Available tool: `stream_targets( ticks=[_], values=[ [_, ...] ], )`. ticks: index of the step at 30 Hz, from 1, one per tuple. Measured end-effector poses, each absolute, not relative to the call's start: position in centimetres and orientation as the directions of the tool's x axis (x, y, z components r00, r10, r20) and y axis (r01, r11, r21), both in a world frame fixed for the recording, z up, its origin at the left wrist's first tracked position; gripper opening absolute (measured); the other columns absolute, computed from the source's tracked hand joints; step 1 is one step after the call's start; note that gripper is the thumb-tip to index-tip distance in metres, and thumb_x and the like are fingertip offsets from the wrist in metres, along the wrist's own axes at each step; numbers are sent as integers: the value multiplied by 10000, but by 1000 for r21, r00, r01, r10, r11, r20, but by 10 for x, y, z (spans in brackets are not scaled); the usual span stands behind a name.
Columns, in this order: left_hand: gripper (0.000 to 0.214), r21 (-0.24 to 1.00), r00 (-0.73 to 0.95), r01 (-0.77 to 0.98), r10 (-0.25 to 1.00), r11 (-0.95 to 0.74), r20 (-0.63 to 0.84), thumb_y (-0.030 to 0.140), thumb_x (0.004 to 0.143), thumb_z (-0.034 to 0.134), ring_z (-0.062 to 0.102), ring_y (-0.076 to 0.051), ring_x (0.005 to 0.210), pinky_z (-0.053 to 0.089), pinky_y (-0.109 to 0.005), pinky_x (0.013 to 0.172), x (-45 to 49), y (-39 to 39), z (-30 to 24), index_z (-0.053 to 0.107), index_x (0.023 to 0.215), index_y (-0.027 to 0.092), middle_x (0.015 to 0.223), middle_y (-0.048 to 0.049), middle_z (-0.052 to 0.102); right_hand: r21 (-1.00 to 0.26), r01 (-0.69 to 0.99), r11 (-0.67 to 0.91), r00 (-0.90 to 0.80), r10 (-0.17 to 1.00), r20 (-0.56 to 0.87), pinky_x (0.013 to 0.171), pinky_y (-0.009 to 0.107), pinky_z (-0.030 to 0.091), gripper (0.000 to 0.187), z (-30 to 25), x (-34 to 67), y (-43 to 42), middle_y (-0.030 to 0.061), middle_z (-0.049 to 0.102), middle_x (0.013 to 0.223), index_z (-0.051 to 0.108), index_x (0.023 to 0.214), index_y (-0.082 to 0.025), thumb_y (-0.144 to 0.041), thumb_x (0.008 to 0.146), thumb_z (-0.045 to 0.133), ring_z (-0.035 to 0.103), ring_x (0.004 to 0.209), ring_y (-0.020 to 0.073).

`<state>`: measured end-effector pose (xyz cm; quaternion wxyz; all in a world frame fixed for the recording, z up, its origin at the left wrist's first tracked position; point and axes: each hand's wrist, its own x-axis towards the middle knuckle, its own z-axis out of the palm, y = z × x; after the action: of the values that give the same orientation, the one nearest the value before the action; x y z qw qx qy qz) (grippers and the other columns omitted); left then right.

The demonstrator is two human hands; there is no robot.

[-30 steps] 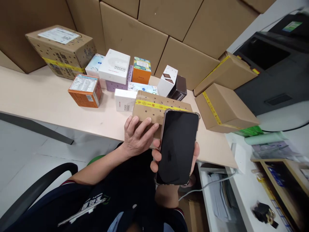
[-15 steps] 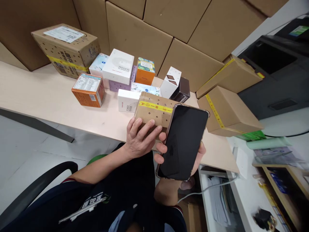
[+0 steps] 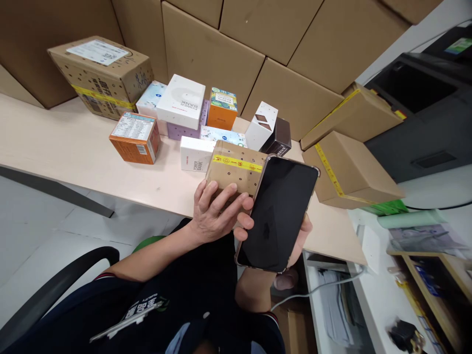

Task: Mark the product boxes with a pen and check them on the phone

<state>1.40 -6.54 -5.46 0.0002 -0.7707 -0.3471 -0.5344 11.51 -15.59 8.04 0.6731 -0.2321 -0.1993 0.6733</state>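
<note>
Now the phone [image 3: 278, 216] is clamped in the fingers of the right hand [image 3: 301, 238], beside the left hand [image 3: 210, 215], whose fingers rest slightly apart on the taped carton [image 3: 238, 179]; whether they grip, I cannot tell. Seemingly a holding-and-steadying step; shifting the phone calls for clearing those fingertips. Beyond them, a white box [image 3: 193, 154] sits on the surface [image 3: 162, 194].

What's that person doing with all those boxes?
A person sits at a desk, holding a phone in the right hand, its screen dark and facing up toward the head camera. The left hand is on a cardboard box with yellow tape across it. Other boxes stand nearby, like an orange box and a white power bank box sitting on top of a purple box.
</note>
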Motion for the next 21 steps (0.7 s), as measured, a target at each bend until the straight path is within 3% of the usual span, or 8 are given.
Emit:
stream_targets(
  ticks=[2,4,11,17,21],
  values=[
    [394,208,171,532,345,-821,923,432,912,771,576,-253,1377,312,-540,1300,15,-65,-45,661,1290,441,1198,22,739,-573,-819,7,13,1000,-6,589,320,457,686,79,115,-154,87,721,891,780,1118,-188,-736,818,498,550,688,214],
    [416,129,143,536,241,-834,960,351,908,784,547,-260,1411,339,-545,1283,16,-64,-37,655,1298,420,1249,12,725,-581,-814,28,35,999,-2,605,333,462,684,78,115,-153,80,709,845,777,1105,-199,-749,823,485,538,680,219],
    [474,180,117,457,259,-871,959,263,914,778,523,-247,1439,312,-556,1291,17,-65,-33,631,1335,423,1301,8,707,-724,-686,-70,94,979,-184,864,450,495,619,83,121,-156,91,725,1119,731,1078,-262,-766,827,474,543,891,265],
    [373,75,128,604,190,-794,973,318,892,801,607,-243,1326,424,-534,1239,18,-63,-27,673,1233,395,1193,20,739,-726,-683,-80,108,972,-208,844,458,504,599,85,121,-155,76,750,1157,738,1044,-311,-778,813,442,575,939,289],
    [330,44,110,659,154,-751,982,363,887,803,517,-266,1426,470,-501,1206,19,-63,-20,680,1194,370,1229,8,730,-729,-679,-88,103,972,-213,850,455,499,616,84,123,-156,78,768,1098,744,1082,-294,-762,824,438,592,931,287]
  ],
)
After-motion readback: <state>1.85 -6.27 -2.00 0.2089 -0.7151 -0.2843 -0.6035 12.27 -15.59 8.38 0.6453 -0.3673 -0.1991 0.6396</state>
